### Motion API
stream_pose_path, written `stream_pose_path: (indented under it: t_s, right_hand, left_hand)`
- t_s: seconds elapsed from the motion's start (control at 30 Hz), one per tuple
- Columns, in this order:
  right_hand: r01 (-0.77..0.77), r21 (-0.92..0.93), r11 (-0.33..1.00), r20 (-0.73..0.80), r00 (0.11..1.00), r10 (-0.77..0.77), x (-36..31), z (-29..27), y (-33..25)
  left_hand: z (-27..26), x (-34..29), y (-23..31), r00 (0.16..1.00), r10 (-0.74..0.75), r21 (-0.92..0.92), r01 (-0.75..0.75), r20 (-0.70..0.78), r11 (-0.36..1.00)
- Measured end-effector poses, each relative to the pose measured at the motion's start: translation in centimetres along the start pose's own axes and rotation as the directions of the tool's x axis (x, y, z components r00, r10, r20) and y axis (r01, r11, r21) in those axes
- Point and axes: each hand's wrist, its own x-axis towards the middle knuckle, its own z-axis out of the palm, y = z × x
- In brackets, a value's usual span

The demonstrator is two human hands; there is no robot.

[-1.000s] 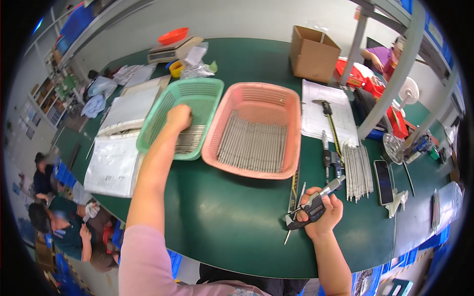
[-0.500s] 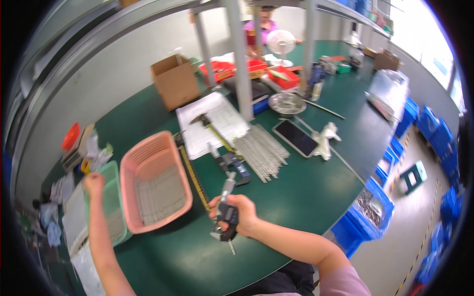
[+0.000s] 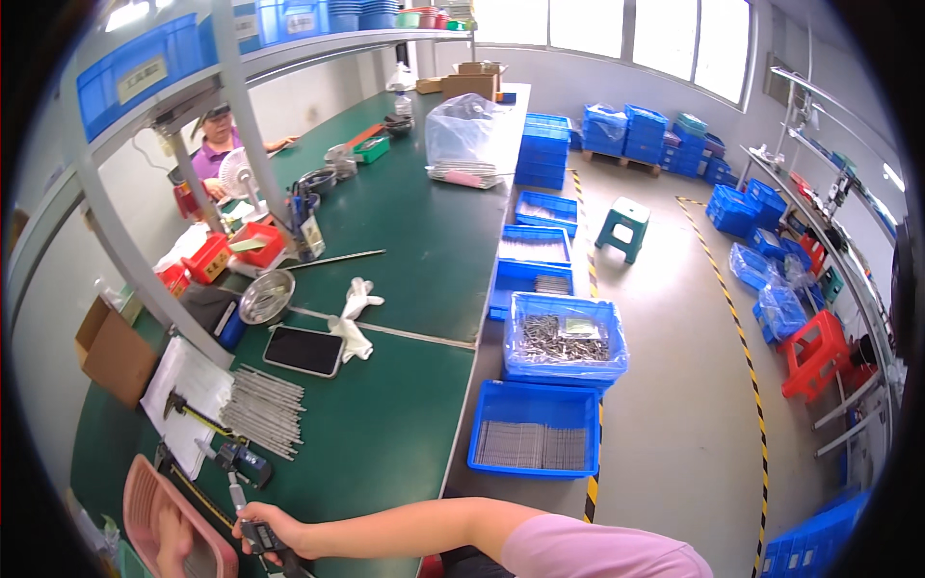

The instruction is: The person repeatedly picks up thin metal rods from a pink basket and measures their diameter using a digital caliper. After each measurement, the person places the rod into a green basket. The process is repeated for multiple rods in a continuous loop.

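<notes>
My right hand (image 3: 277,532) is closed round a digital micrometer (image 3: 258,536) above the table's near edge. My left hand (image 3: 174,533) is over the pink basket (image 3: 142,474), its fingers drawn together; what they hold, if anything, I cannot make out. A second digital micrometer (image 3: 249,464) lies beyond my right hand. Beside it are a caliper (image 3: 199,416) on paper sheets (image 3: 183,371) and a row of thin grey metal rods (image 3: 265,409). Another long caliper (image 3: 200,496) lies along the basket.
On the green table (image 3: 405,405) lie a phone (image 3: 303,351), a white glove (image 3: 355,323) and a metal bowl (image 3: 267,297). Blue bins (image 3: 535,432) of metal parts stand along its right edge. A green stool (image 3: 624,229) is on the floor. A person (image 3: 217,154) sits across the table.
The view has swung to the right, bringing the bins and aisle into sight. My left hand has moved from the green basket to the pink one. My right hand still holds the micrometer.
</notes>
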Motion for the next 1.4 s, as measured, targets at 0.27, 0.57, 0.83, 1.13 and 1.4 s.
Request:
stream_pose_path:
  t_s: [0.27,0.57,0.83,1.13,1.4]
  right_hand:
    - [-0.036,0.017,0.999,-0.006,0.999,0.036,2.5,-1.0,1.1]
    - [-0.022,0.119,0.993,-0.069,0.997,0.03,4.1,-1.3,1.8]
    - [-0.016,0.086,0.996,0.013,1.0,0.015,3.4,-2.0,2.1]
    - [-0.067,0.066,0.996,-0.031,0.997,0.069,0.2,0.3,-1.5]
    - [0.011,-0.076,0.997,-0.04,0.999,-0.015,-0.4,0.5,-1.3]
  left_hand:
    - [1.9,0.0,0.7,0.989,-0.145,0.026,0.146,-0.024,0.989]
    - [1.6,0.4,0.0,0.974,-0.224,0.03,0.225,-0.033,0.974]
    - [0.9,-0.9,-1.2,0.959,-0.282,0.034,0.283,-0.029,0.959]
    - [-2.9,-3.4,5.3,0.937,-0.338,0.54,0.237,0.094,0.808]
    - [-4.6,-4.4,4.4,0.942,-0.335,0.51,0.302,-0.028,0.806]
